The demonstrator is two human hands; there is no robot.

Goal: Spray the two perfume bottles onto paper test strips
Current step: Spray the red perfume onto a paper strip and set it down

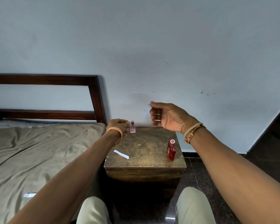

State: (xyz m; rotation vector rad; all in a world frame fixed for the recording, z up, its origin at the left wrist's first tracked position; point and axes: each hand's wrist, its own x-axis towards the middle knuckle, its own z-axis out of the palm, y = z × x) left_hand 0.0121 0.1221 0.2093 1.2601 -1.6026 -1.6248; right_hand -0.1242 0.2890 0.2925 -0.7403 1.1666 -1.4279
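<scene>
Sitting before a small wooden table, a person held both arms out over it. The left hand, with an orange band on its wrist, lay at the far left corner with its fingers curled right beside a small pink bottle. The bottle stood upright on the table, and I could not tell whether the fingers touched or gripped it. The right hand hung raised above the far edge with its fingers curled inward. White slivers showed between them, but whether they pinched anything I could not tell. A red bottle stood upright near the right edge, well apart from the pink one. A white paper strip lay flat near the left edge. Another strip lay on the bed to the left.
</scene>
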